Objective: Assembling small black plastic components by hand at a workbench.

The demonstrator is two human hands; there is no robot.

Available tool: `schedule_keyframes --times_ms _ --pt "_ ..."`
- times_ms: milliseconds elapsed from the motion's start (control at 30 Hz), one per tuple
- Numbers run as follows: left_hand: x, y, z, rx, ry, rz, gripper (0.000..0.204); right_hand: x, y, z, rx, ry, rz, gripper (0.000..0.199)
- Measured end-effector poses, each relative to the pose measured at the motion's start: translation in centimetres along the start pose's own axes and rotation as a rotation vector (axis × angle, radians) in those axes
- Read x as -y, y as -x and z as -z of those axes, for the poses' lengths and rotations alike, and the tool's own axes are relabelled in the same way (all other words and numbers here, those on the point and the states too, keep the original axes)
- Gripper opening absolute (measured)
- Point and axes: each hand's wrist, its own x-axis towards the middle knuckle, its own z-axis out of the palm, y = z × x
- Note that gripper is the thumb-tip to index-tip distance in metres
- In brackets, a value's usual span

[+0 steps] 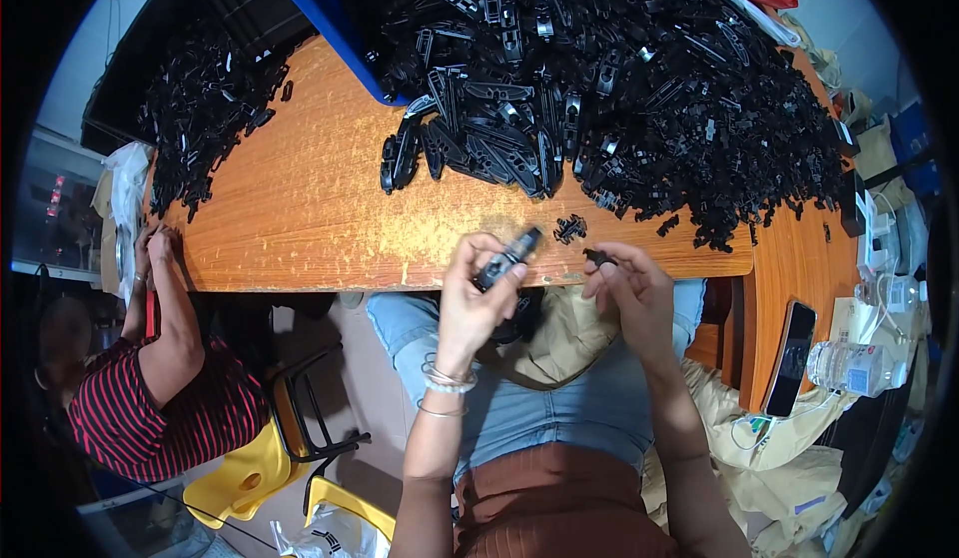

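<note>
The long black piece point(507, 261) looks like shiny plastic. The black parts point(499, 153) in the pile look like plastic too, some with shiny metal bits. The table point(300, 158) is glossy wood with rough-looking patches. The 2 bottles point(847, 366) are clear plastic. The jeans point(589, 423) are cloth.

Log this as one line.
left hand: holds long black plastic part; right hand: holds small black plastic piece; brown wooden table: heaped black parts

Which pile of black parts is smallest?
The little cluster on the table, just ahead and left of the right hand; the others are broad heaps.
</note>
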Motion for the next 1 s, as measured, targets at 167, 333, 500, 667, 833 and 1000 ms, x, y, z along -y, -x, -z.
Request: schedule_keyframes --times_ms 167,333,500,667,833,1000 --pt "0.2 1.4 -1.5 0.15 -0.01 -0.039 0.022 1.2 1.5 -0.3 -0.037 -0.045 0.019 0.016" --pt "-0.9 2.2 -2.1 0.187 0.015 0.019 0.025 1.5 1.5 -0.5 -0.004 0.18 0.287 0.013" --pt "-1.4 2.6 -2.2 0.19 0.009 0.053 0.025 1.4 1.7 -0.7 -0.019 0.519 0.378 0.007" --pt "-1.2 2.6 -2.2 0.17 0.033 0.104 0.023 1.5 1.4 -0.8 -0.015 0.669 0.556 0.011" --pt "-0.6 2.3 -1.5 0.196 -0.237 -0.099 0.017 0.7 1.4 -0.4 0.174 0.392 0.039 0.016" --pt "-1.2 2.2 -0.9 0.224 -0.037 0.07 0.023 -0.6 1.4 0.0 0.291 0.236 0.003 0.022"
